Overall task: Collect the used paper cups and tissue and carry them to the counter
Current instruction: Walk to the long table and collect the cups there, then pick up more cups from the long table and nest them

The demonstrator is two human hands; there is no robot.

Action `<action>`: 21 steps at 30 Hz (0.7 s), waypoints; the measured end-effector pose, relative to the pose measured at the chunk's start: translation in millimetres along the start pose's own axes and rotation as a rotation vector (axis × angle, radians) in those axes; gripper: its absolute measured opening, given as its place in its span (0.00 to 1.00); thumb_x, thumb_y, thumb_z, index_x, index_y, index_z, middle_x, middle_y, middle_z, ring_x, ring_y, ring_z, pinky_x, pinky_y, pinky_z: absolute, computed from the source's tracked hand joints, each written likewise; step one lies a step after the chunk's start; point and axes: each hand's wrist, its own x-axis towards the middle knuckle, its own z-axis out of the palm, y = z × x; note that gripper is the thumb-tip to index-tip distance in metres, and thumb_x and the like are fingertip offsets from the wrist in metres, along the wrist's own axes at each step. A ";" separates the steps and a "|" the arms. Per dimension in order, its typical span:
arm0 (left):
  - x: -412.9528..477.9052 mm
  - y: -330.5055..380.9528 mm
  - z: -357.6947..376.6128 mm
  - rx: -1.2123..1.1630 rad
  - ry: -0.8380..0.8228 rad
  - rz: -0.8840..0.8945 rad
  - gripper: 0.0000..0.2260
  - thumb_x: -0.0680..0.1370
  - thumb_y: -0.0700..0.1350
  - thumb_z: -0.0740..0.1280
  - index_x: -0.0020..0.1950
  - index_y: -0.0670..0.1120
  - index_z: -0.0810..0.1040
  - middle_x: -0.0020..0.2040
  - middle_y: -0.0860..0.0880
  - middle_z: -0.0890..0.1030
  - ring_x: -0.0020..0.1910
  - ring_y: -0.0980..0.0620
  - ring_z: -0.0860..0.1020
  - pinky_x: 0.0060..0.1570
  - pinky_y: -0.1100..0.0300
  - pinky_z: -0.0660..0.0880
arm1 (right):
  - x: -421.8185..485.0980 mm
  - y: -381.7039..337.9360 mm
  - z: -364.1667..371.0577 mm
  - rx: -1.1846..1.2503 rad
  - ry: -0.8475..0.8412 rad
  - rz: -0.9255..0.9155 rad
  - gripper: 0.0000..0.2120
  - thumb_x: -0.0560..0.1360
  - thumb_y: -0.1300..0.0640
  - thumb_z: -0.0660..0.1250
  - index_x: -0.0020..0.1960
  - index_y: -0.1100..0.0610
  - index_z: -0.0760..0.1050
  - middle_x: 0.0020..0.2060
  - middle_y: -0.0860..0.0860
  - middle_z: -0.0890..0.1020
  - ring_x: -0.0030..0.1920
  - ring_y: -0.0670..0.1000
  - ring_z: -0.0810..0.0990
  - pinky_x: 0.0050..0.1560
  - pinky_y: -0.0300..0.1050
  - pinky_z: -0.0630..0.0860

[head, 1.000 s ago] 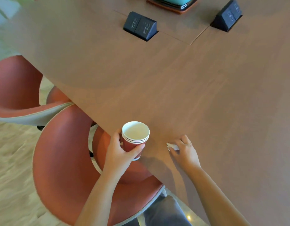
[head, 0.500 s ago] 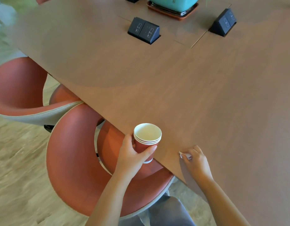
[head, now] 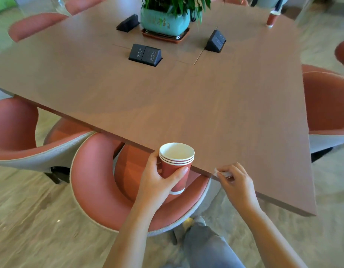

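Observation:
My left hand [head: 157,180] grips a stack of red paper cups [head: 176,165] with white rims, held upright just off the near edge of the brown table [head: 186,105]. My right hand [head: 235,180] pinches a small white tissue [head: 221,173] at the table's near edge. One more red cup [head: 271,19] stands at the table's far right corner.
A potted plant in a teal pot [head: 165,22] sits at the table's far middle among three black socket boxes [head: 145,54]. Red chairs [head: 101,180] stand below my hands, at the left and at the right [head: 327,105]. My leg [head: 208,246] shows below.
Both hands have drawn back toward me to the table's near edge, the right one dragging the tissue along. The view has pulled back and shows the whole table.

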 end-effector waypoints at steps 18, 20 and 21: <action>-69.2 26.5 87.0 -0.074 -0.311 0.013 0.32 0.59 0.58 0.76 0.60 0.53 0.71 0.54 0.56 0.80 0.51 0.62 0.78 0.49 0.63 0.77 | -98.6 21.1 -100.4 0.024 0.287 0.102 0.12 0.71 0.64 0.70 0.40 0.47 0.75 0.40 0.44 0.76 0.40 0.43 0.77 0.39 0.26 0.71; -72.0 29.6 116.0 -0.106 -0.363 -0.026 0.37 0.56 0.58 0.76 0.62 0.51 0.70 0.56 0.53 0.80 0.56 0.54 0.78 0.55 0.51 0.76 | -105.7 34.9 -121.8 0.044 0.347 0.133 0.13 0.70 0.65 0.70 0.40 0.47 0.75 0.40 0.44 0.76 0.41 0.42 0.77 0.39 0.25 0.70; -74.3 31.2 131.8 -0.101 -0.387 -0.025 0.37 0.56 0.59 0.76 0.62 0.52 0.71 0.56 0.53 0.80 0.56 0.54 0.78 0.55 0.50 0.76 | -109.4 43.2 -133.3 0.050 0.378 0.149 0.13 0.70 0.66 0.70 0.40 0.47 0.75 0.39 0.44 0.76 0.41 0.41 0.77 0.38 0.25 0.70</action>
